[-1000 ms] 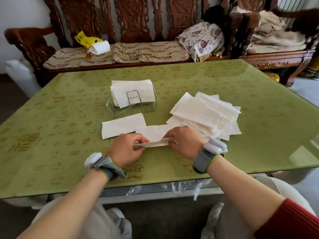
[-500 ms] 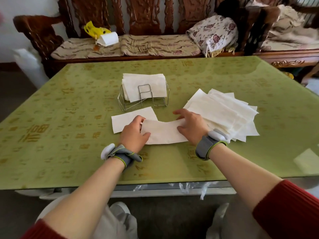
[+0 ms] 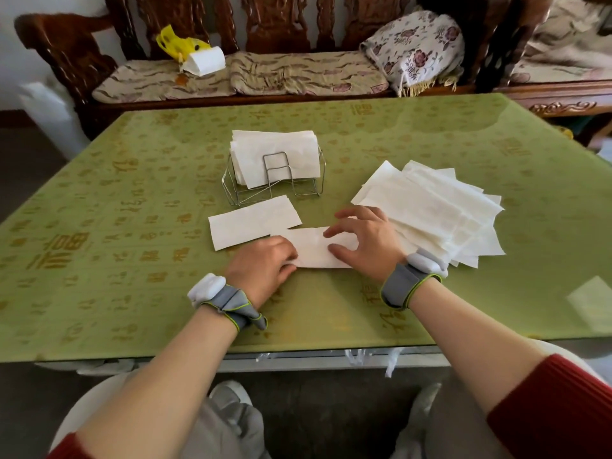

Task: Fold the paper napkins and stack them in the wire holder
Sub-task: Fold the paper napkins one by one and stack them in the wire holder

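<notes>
Farther back, a carved wooden bench [image 3: 281,21] is seen behind the green tabletop [image 3: 132,276]. Two patterned seat cushions [image 3: 238,77], a floral pillow [image 3: 414,51], a yellow bag [image 3: 178,44] and a white pack [image 3: 205,61] are laid on it, all well apart from the work. On the tabletop, one folded napkin [image 3: 253,221] is laid flat between the wire holder [image 3: 275,190] and the hands, and its near right corner is overlapped by the napkin being folded [image 3: 314,250]. A fanned pile of unfolded napkins [image 3: 437,210] is spread to the right, just beside the right hand [image 3: 364,246], and its near corner is hidden by the right wristband [image 3: 407,283]; a left wristband [image 3: 228,303] is worn as well. The single holder is stood upright and is filled with a stack of folded napkins [image 3: 275,150] set on edge, too closely packed to be counted; the sheets in the pile cannot be counted either. The hands are set apart on the one napkin being folded. The right hand is spread, with fingertips and thumb pressed on the napkin's right half. The left hand [image 3: 261,266] is curled over its left end, and whether the paper is pinched or merely pressed there cannot be told.
</notes>
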`<state>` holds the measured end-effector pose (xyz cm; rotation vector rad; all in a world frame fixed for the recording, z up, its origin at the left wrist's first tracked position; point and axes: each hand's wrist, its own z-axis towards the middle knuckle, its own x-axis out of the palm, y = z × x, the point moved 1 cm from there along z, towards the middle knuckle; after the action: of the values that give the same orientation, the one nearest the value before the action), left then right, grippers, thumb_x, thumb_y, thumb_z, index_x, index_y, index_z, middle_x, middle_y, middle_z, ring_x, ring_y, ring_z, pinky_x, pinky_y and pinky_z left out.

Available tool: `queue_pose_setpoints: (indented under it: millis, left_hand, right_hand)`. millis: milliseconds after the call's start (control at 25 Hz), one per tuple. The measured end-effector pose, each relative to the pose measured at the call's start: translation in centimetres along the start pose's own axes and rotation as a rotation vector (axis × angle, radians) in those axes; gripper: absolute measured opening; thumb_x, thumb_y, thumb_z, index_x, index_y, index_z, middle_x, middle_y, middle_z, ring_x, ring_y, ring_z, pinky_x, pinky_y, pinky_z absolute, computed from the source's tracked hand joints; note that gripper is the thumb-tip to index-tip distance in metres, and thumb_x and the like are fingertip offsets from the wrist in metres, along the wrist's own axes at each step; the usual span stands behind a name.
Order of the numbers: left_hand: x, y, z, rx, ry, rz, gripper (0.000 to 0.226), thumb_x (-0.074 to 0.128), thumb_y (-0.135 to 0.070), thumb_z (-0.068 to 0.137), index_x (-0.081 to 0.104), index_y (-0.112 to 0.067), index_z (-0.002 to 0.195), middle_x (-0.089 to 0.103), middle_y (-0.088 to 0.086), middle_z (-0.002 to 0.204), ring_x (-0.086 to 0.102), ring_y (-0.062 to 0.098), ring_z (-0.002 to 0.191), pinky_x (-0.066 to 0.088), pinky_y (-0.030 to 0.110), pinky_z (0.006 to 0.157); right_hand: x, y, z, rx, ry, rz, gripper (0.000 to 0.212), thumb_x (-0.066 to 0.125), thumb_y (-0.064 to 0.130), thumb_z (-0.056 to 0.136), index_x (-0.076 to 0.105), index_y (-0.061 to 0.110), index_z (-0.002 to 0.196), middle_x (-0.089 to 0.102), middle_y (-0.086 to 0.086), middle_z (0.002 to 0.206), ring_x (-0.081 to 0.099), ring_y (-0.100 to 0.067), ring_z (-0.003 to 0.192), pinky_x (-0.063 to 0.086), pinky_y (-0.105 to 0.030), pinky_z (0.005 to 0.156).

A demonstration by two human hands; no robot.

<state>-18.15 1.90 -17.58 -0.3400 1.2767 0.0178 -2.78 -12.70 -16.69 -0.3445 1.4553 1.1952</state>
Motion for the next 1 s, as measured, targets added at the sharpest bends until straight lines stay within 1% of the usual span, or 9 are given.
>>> queue_pose_setpoints:
  millis: [120, 200, 280, 440, 520, 600, 680, 840, 1000]
  left_hand:
    - [0.2, -0.8, 0.2, 0.027, -0.076, 0.124, 0.037, 0.066, 0.005, 0.065, 0.066, -0.014, 0.096, 0.066, 0.006, 0.091, 0.065, 0.032, 0.077, 0.054, 0.037, 0.055]
    - [0.3, -0.9, 0.2, -0.019, -0.101, 0.076, 0.044, 0.060, 0.007, 0.067, 0.063, -0.017, 0.104, 0.066, 0.003, 0.096, 0.063, 0.031, 0.085, 0.054, 0.037, 0.062]
    - [0.2, -0.6, 0.2, -0.074, -0.139, -0.044, 0.029, 0.053, -0.004, 0.078, 0.063, -0.018, 0.101, 0.066, 0.001, 0.097, 0.062, 0.028, 0.090, 0.052, 0.036, 0.071]
    - [-0.4, -0.6, 0.4, -0.152, -0.220, -0.110, 0.028, 0.042, -0.027, 0.088, 0.067, -0.018, 0.098, 0.069, 0.001, 0.095, 0.063, 0.026, 0.089, 0.049, 0.033, 0.074]
    - [-0.9, -1.0, 0.7, -0.206, -0.295, -0.127, 0.028, 0.043, -0.028, 0.091, 0.067, -0.018, 0.100, 0.069, 0.001, 0.096, 0.064, 0.025, 0.086, 0.047, 0.030, 0.073]
    - [-1.6, -0.9, 1.4, -0.303, -0.369, -0.343, 0.022, 0.049, -0.018, 0.093, 0.069, -0.016, 0.100, 0.068, 0.001, 0.094, 0.066, 0.025, 0.073, 0.047, 0.020, 0.066]
    - [-2.9, -0.3, 2.1, -0.317, -0.433, -0.547, 0.022, 0.052, -0.010, 0.091, 0.070, -0.015, 0.102, 0.069, 0.000, 0.095, 0.068, 0.018, 0.070, 0.043, 0.006, 0.062]
    - [-5.3, 2.9, 2.2, -0.114, -0.575, -0.320, 0.026, 0.053, -0.004, 0.085, 0.072, -0.011, 0.101, 0.068, -0.005, 0.105, 0.060, 0.005, 0.101, 0.044, 0.013, 0.088]
    - [-4.3, 6.9, 0.8, -0.176, -0.501, -0.203, 0.032, 0.060, 0.010, 0.072, 0.073, -0.010, 0.093, 0.068, -0.004, 0.105, 0.057, 0.006, 0.108, 0.036, 0.010, 0.094]
  right_hand:
    - [-0.4, 0.8, -0.8, -0.049, 0.108, -0.088, 0.047, 0.066, 0.058, 0.070, 0.054, 0.052, 0.115, 0.044, 0.021, 0.133, 0.030, -0.013, 0.129, 0.030, -0.034, 0.100]
    - [-0.5, 0.7, -1.1, -0.054, 0.146, -0.102, 0.061, 0.069, 0.051, 0.069, 0.045, 0.053, 0.125, 0.038, 0.020, 0.138, 0.027, -0.014, 0.131, 0.029, -0.037, 0.101]
    - [-0.4, 0.5, -1.1, -0.045, 0.141, -0.088, 0.065, 0.068, 0.040, 0.070, 0.042, 0.051, 0.129, 0.036, 0.019, 0.141, 0.026, -0.015, 0.133, 0.031, -0.038, 0.102]
    - [0.2, 0.0, -0.5, -0.095, -0.023, -0.063, 0.041, 0.057, 0.019, 0.080, 0.061, 0.040, 0.116, 0.057, 0.014, 0.123, 0.046, -0.017, 0.119, 0.046, -0.038, 0.091]
    - [-0.1, 0.2, -0.1, -0.070, -0.127, -0.077, 0.029, 0.050, 0.020, 0.087, 0.065, 0.036, 0.107, 0.066, 0.011, 0.103, 0.055, -0.019, 0.103, 0.049, -0.034, 0.075]
    - [-0.6, 1.0, 0.4, -0.066, -0.232, -0.116, 0.026, 0.048, 0.023, 0.090, 0.065, 0.033, 0.107, 0.068, 0.009, 0.098, 0.056, -0.020, 0.097, 0.049, -0.033, 0.068]
    - [-0.8, 2.2, 1.6, -0.132, -0.306, -0.020, 0.033, 0.049, 0.011, 0.088, 0.066, 0.025, 0.112, 0.068, 0.004, 0.108, 0.058, -0.024, 0.101, 0.050, -0.035, 0.077]
    - [0.1, 4.5, 5.4, -0.292, -0.325, 0.225, 0.056, 0.035, -0.010, 0.073, 0.069, 0.009, 0.112, 0.064, -0.009, 0.120, 0.058, -0.028, 0.115, 0.042, -0.026, 0.098]
    - [3.2, 5.8, 8.6, -0.382, -0.198, 0.193, 0.062, 0.035, -0.019, 0.067, 0.070, 0.008, 0.110, 0.063, -0.014, 0.120, 0.047, -0.035, 0.128, 0.038, -0.036, 0.105]
